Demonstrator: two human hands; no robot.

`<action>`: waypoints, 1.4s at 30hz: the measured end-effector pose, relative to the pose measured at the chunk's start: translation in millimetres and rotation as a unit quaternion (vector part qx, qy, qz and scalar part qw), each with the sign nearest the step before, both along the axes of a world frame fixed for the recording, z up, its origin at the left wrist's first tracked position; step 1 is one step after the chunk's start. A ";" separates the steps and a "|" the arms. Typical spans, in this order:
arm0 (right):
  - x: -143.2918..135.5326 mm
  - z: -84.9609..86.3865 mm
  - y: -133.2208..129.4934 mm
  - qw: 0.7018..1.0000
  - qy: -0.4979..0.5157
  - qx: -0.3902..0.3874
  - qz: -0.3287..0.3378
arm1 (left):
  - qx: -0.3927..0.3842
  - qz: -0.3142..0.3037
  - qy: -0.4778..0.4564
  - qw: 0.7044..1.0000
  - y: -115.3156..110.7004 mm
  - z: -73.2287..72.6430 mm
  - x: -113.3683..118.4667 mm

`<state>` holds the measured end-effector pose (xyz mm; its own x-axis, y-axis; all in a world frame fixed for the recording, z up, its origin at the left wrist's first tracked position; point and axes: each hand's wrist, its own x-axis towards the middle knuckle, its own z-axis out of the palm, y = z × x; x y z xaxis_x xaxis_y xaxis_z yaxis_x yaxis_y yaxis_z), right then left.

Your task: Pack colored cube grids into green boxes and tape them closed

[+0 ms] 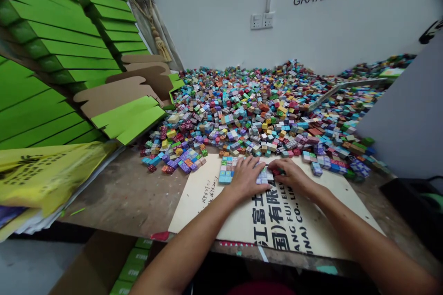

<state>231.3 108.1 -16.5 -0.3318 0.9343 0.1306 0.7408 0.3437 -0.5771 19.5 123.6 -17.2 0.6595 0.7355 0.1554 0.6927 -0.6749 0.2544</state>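
Note:
On the printed cardboard sheet, small patterned cubes are packed side by side into a flat rectangular array. My left hand lies palm down across this array, fingers stretched out, hiding its middle. At the array's right end is my right hand, with thumb and fingers curled together. A small dark red and green cube shows between those fingertips, partly hidden by them.
A huge loose heap of coloured cubes covers the table back to the wall. Green flat boxes are stacked at left, with an open green box beside the heap. A yellow bag lies front left; a black object stands at right.

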 end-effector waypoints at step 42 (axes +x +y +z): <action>-6.2 -10.6 40.8 0.993 0.082 -0.071 -0.038 | 0.042 -0.088 -0.069 0.993 -10.4 1.1 2.7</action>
